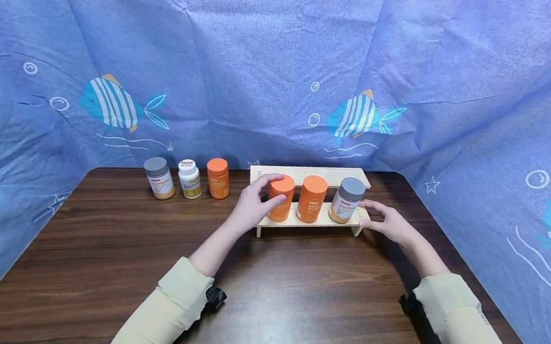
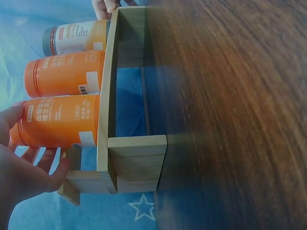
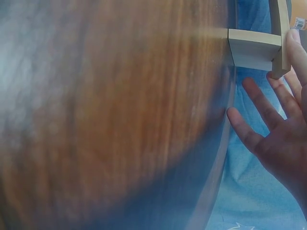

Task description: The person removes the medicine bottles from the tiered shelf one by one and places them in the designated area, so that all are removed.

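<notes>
My left hand (image 1: 251, 205) holds an orange jar (image 1: 280, 212) with an orange lid, its thumb on the near side and fingers behind. That jar stands upright at the left end of the lower step of a pale wooden two-step rack (image 1: 306, 170). Beside it are a second orange jar (image 1: 311, 200) and a grey-lidded jar (image 1: 345, 204) with a white label. At the rack's right end, my right hand (image 1: 392, 224) grips the lower step between thumb and fingers. Its lower fingers (image 3: 263, 103) spread out below the step in the right wrist view.
Along the back left of the dark wooden table (image 1: 94, 248) stand a grey-lidded jar (image 1: 160, 179), a small white bottle (image 1: 189, 178) and an orange jar (image 1: 218, 179). A blue fish-print cloth (image 1: 248, 62) hangs behind the table and along its sides.
</notes>
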Action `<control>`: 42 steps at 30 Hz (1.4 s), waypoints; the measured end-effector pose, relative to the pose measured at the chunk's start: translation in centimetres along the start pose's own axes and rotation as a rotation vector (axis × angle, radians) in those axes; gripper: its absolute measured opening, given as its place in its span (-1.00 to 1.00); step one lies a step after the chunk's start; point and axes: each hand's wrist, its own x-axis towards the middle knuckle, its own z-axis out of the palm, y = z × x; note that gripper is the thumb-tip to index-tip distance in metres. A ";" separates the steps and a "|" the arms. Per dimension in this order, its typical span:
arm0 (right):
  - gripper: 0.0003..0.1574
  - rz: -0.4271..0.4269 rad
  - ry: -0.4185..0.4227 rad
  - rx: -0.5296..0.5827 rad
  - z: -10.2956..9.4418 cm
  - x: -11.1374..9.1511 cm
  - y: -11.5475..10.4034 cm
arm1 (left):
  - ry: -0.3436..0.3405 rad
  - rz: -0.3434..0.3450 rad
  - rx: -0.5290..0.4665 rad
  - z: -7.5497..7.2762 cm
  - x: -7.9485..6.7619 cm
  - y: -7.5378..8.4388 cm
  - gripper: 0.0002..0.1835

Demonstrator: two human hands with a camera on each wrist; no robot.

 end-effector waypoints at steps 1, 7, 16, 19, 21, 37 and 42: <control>-0.36 -0.001 0.001 0.002 0.0 0.0 0.0 | 0.001 0.002 0.001 0.0 0.0 0.0 -0.53; -0.37 -0.003 0.006 0.012 0.0 0.0 -0.2 | 0.008 0.004 0.012 -0.1 0.3 0.0 -0.53; -0.37 0.004 0.004 0.005 0.1 0.0 -0.1 | 0.021 -0.013 -0.023 -1.0 0.1 0.9 -0.55; -0.36 0.004 0.002 0.012 0.0 0.0 0.0 | 0.028 -0.018 -0.025 -1.4 0.0 1.3 -0.56; -0.36 0.002 0.003 0.015 0.0 0.0 0.1 | 0.032 -0.024 -0.016 -1.7 -0.1 1.5 -0.56; -0.36 0.006 -0.010 0.015 0.0 0.0 0.0 | 0.051 -0.045 -0.019 -5.0 -1.4 2.7 -0.53; -0.36 0.009 -0.015 0.019 0.0 -0.1 -0.1 | 0.064 -0.052 -0.014 -6.2 -1.9 2.5 -0.53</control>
